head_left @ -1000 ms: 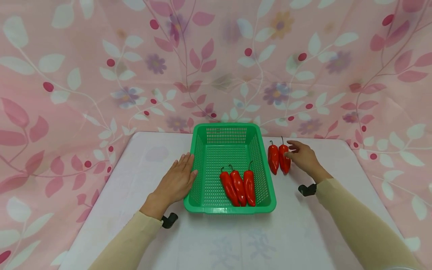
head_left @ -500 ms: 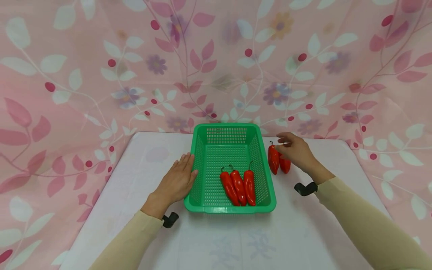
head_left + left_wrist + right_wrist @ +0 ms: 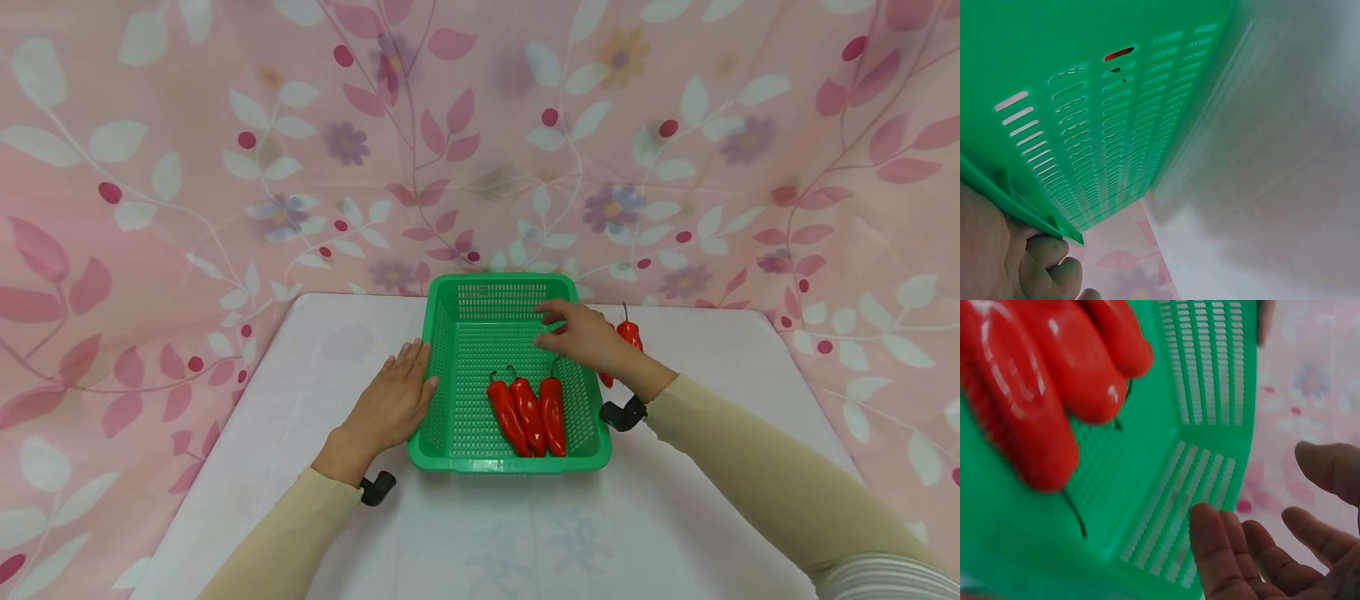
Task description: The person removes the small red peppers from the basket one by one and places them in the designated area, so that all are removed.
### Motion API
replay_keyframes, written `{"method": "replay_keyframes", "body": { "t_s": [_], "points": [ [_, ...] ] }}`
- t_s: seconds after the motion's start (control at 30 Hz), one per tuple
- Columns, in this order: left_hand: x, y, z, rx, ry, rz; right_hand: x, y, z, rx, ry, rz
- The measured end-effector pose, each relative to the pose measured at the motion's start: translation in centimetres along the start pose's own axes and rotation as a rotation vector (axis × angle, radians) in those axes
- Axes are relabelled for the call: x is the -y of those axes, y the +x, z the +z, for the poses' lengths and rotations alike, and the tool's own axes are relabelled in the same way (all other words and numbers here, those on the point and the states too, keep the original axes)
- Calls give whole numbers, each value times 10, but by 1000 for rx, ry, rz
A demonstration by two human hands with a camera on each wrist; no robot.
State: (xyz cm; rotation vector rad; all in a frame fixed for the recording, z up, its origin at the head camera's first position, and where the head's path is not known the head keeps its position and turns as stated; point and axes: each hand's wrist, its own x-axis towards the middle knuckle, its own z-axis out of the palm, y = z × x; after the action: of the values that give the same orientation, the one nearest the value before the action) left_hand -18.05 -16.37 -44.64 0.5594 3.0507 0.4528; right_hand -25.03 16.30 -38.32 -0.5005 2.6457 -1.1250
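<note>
Three red chili peppers (image 3: 528, 417) with dark stems lie side by side at the near right of a green plastic basket (image 3: 510, 465). My left hand (image 3: 386, 406) rests on the basket's left rim with its fingers extended; in the left wrist view the fingertips (image 3: 1063, 275) are by the rim. Over the basket's right side hovers my right hand (image 3: 588, 340), thumb and fingers apart. The right wrist view shows nothing between its fingers (image 3: 1213, 550). Two more red peppers are on the table right of the basket, one (image 3: 630, 333) partly covered by my right hand, the other mostly hidden.
The basket stands on a table with a white cloth (image 3: 465, 542). A pink floral curtain (image 3: 480, 150) hangs behind and at both sides of the table. Black wrist cameras sit under both wrists.
My right hand has moved left from the peppers on the table to above the basket's right side, carrying nothing. My left hand and the peppers in the basket have stayed put.
</note>
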Motion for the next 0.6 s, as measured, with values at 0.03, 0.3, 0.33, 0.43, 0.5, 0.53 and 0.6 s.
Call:
{"method": "replay_keyframes", "body": {
  "t_s": [0.03,0.3,0.33,0.43,0.5,0.53,0.6],
  "points": [
    [0,0,0,-1,-1,0,2,3,5,22,-10,-11],
    [1,0,2,4,-13,-4,6,25,43,196,-41,-26],
    [0,0,2,2,-15,-5,7,25,47,215,-33,-16],
    [0,0,1,-4,-22,-6,6,29,56,261,-7,-7],
    [0,0,0,-6,-22,-7,4,30,60,285,14,0],
    [0,0,0,-5,-23,-8,4,31,63,295,24,0],
    [0,0,0,-2,-22,-10,3,32,67,317,38,1]
  ]
}}
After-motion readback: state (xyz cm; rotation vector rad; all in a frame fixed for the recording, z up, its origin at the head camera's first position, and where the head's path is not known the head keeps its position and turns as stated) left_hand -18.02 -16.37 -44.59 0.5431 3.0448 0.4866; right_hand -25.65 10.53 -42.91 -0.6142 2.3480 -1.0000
